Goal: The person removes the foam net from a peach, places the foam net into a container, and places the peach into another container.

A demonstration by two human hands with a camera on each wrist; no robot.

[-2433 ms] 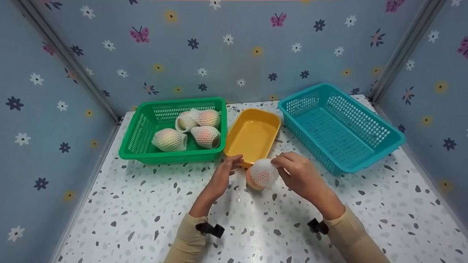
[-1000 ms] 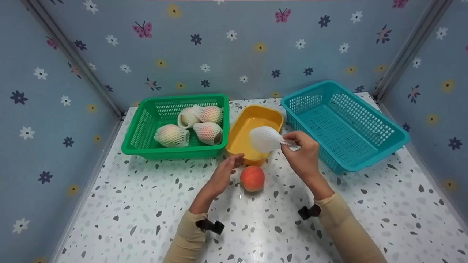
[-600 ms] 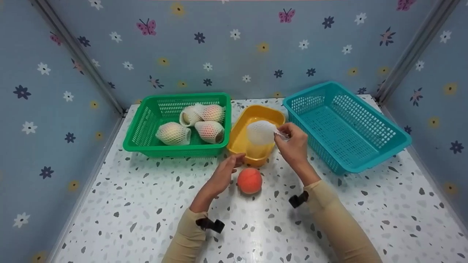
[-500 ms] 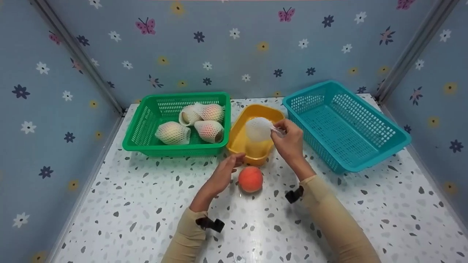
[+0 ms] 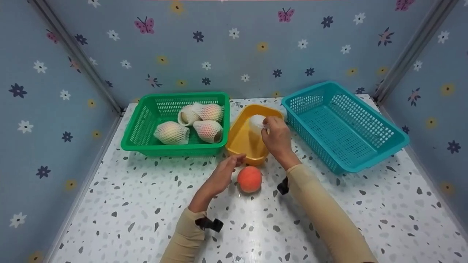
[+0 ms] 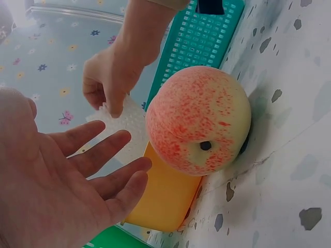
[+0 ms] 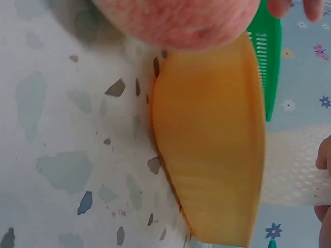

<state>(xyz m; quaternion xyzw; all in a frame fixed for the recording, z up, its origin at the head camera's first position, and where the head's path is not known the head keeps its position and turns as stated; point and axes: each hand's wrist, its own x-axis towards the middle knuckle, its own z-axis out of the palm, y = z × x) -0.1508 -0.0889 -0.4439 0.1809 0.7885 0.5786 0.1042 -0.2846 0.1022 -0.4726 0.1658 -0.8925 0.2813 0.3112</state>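
Note:
My right hand (image 5: 278, 140) pinches a white foam fruit net (image 5: 256, 122) over the yellow tray (image 5: 239, 140). In the left wrist view the foam net (image 6: 126, 129) hangs from the right hand's fingers (image 6: 116, 101). A bare red-and-yellow peach (image 5: 249, 179) rests on the table in front of the tray. Left of the peach, my left hand (image 5: 221, 176) has its fingers spread and relaxed and holds nothing; its fingertips come close to the tray's near rim. The left wrist view shows the peach (image 6: 199, 121) with a dark pit at its stem end.
A green basket (image 5: 175, 148) at the back left holds several peaches (image 5: 172, 132) in foam nets. At the back right stands a teal basket (image 5: 340, 131) with nothing in it. A flower-patterned wall (image 5: 219, 51) closes off the rear of the speckled table (image 5: 146, 204).
My right hand has drawn the foam net off the peach and carried it forward and left over the yellow tray. The peach stays on the table; the left hand has hardly moved.

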